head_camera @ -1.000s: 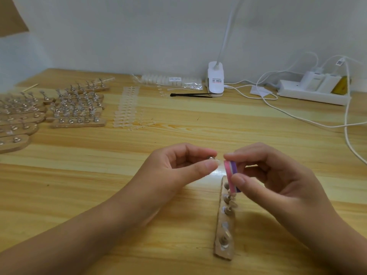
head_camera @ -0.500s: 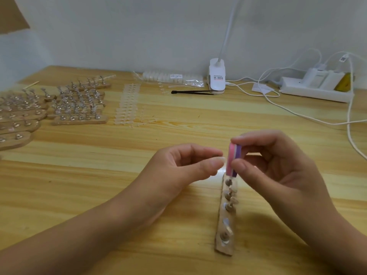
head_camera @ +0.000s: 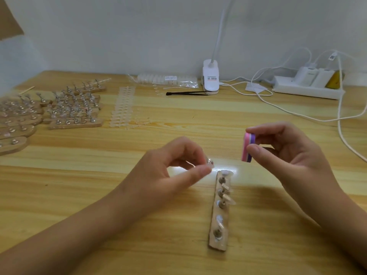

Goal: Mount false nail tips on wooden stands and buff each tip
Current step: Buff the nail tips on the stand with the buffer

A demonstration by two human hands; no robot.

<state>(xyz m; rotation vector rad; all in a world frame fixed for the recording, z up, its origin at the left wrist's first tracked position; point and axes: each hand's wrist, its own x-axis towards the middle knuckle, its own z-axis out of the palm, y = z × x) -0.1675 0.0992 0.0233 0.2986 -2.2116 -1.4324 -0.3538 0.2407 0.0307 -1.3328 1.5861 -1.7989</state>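
**Buffer pulled off the tip, looks like this one's done?**

Half a second back the buffer block (head_camera: 247,147) was pressed right against the nail tip (head_camera: 211,166); now it's been lifted up and to the right, and the two are well apart. Probably the rubbing on this tip is finished, or it's being checked, and the tip is due to be put back on the stand.

The tip is pinched between thumb and forefinger of the left hand (head_camera: 174,171), just above the far end of the wooden stand (head_camera: 217,242). The block is gripped between thumb and curled fingers of the right hand (head_camera: 294,155).

Materials: the block is a small foam-like slab, layered pink and purple, with a matte face. The tip is clear, thin plastic, curved and glossy, seated on a little metal peg that's a bit blurred. The stand is a narrow, rough-cut wooden strip with a row of shiny pegs, some capped with clear tips. One socket seems empty, though that's hard to be sure of. It's all laid on a smooth, varnished wood-grain table (head_camera: 119,195).
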